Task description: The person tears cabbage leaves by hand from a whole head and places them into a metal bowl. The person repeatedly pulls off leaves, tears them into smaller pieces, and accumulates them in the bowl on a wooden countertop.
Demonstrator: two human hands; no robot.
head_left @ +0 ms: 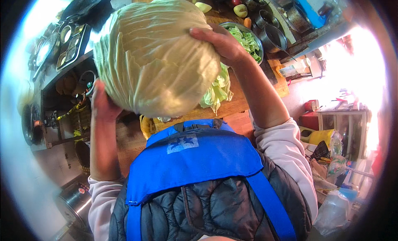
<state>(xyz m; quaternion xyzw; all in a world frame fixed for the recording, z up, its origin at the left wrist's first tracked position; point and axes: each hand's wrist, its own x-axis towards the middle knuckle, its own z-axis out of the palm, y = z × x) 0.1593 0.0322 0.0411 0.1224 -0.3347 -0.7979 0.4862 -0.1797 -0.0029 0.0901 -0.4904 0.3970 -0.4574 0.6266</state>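
Note:
A large pale green cabbage (155, 59) is held up between my two hands, above the near part of the wooden counter. My left hand (104, 102) supports it at its lower left side, fingers partly hidden behind it. On the upper right of the cabbage lies my right hand (222, 44), its thumb pressed over the outer leaves. Loose cabbage leaves (218, 92) rest on the wooden counter (236, 102) just below and right of the head. Behind my right hand stands a metal bowl (258, 41) with cut green leaves (244, 40) in it.
Several metal pots (273, 37) crowd the counter's far right, near a carrot (247, 22) and a cut pale vegetable (240, 10). On the left are a dark wok (86, 5) and a stove (72, 48). A small table (344, 112) and plastic bags (333, 208) stand at right.

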